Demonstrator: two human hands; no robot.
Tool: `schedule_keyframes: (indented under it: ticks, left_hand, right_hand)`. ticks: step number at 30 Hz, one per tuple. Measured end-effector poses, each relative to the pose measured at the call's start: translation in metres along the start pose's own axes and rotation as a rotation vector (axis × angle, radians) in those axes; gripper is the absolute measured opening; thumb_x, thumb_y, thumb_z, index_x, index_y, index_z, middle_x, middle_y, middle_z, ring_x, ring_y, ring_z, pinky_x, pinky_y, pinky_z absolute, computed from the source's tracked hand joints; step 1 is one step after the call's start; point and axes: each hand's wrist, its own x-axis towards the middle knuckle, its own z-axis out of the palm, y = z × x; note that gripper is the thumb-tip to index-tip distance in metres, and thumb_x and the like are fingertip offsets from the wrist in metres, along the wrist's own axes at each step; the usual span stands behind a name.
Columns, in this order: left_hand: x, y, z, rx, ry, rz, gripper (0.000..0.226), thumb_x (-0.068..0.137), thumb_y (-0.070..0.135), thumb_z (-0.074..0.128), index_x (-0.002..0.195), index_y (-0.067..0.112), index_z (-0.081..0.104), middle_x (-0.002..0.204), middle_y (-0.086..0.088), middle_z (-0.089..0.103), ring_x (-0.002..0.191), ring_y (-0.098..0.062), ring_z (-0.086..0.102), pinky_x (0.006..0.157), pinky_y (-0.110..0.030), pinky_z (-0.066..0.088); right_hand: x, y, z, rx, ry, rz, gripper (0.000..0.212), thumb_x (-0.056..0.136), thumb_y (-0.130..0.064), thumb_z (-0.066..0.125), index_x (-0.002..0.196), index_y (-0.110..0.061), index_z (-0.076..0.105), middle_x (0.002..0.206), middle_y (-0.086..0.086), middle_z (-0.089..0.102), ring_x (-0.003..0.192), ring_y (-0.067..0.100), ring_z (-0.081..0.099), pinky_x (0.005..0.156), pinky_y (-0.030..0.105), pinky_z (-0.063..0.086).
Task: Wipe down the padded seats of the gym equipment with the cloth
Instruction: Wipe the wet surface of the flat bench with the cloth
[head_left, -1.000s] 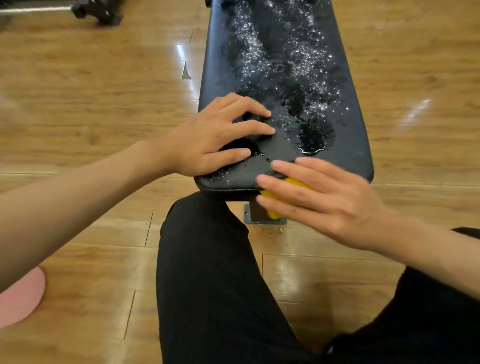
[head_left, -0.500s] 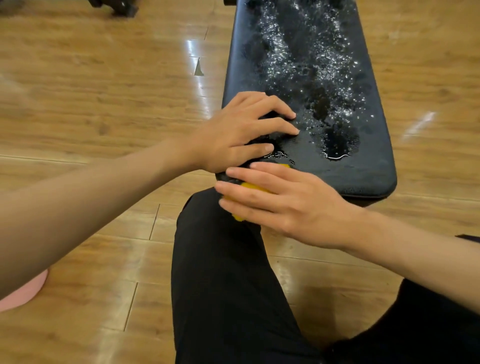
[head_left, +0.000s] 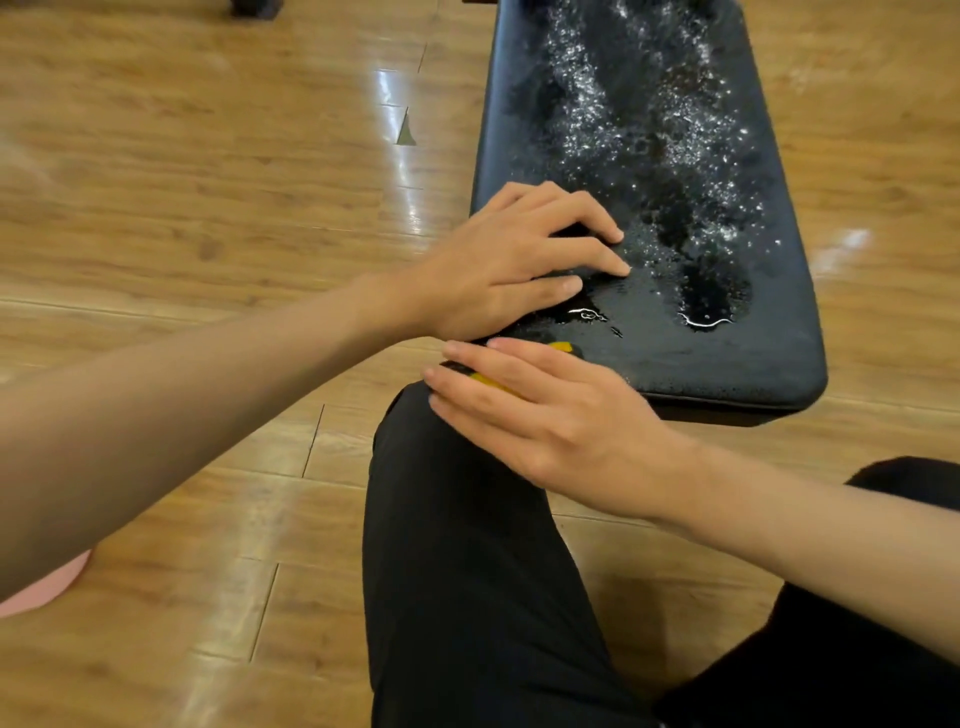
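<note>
A black padded bench seat (head_left: 727, 338) runs away from me, wet with droplets and small puddles. My left hand (head_left: 509, 260) rests on the near left part of the pad, fingers spread and arched, fingertips touching the surface. Flat over the pad's near left corner lies my right hand (head_left: 550, 415), its straight fingers pressing a yellow cloth (head_left: 560, 346) against the edge. Only slivers of the cloth show under the fingers.
Glossy wooden floor (head_left: 208, 208) surrounds the bench. My knee in black trousers (head_left: 467, 519) sits just below the bench's near end. A pink object (head_left: 41, 592) lies at the lower left. A dark equipment base (head_left: 254, 6) is at the top edge.
My right hand has slid the yellow cloth leftward along the pad's near edge to the left corner. My left hand stays on the pad in the same pose.
</note>
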Motion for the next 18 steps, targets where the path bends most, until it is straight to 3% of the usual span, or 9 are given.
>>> schedule_keyframes:
  ticks: [9, 15, 18]
  left_hand:
    - [0.0, -0.008, 0.005, -0.016, 0.029, 0.008, 0.038, 0.099, 0.033, 0.048, 0.133, 0.025, 0.063, 0.139, 0.002, 0.054, 0.124, -0.02, 0.048, 0.106, -0.049, 0.032]
    - [0.001, -0.004, 0.003, -0.042, 0.019, -0.002, 0.041, 0.1, 0.039, 0.045, 0.133, 0.024, 0.065, 0.138, 0.002, 0.055, 0.121, -0.02, 0.05, 0.104, -0.048, 0.032]
    - [0.002, -0.004, 0.001, -0.044, -0.007, -0.006, 0.042, 0.101, 0.04, 0.044, 0.134, 0.024, 0.064, 0.14, 0.001, 0.054, 0.122, -0.02, 0.05, 0.104, -0.048, 0.033]
  right_hand:
    - [-0.091, 0.037, -0.058, 0.029, -0.119, 0.118, 0.041, 0.094, -0.005, 0.068, 0.134, -0.007, 0.06, 0.143, 0.011, 0.054, 0.135, 0.032, 0.049, 0.104, 0.048, 0.048]
    - [-0.016, 0.006, -0.007, -0.039, 0.077, 0.026, 0.028, 0.1, -0.007, 0.059, 0.125, -0.009, 0.068, 0.138, 0.007, 0.061, 0.129, 0.029, 0.056, 0.1, 0.043, 0.05]
    - [0.0, 0.001, 0.005, -0.033, 0.088, -0.008, 0.027, 0.101, -0.006, 0.055, 0.124, -0.008, 0.069, 0.136, 0.008, 0.062, 0.129, 0.03, 0.056, 0.101, 0.043, 0.048]
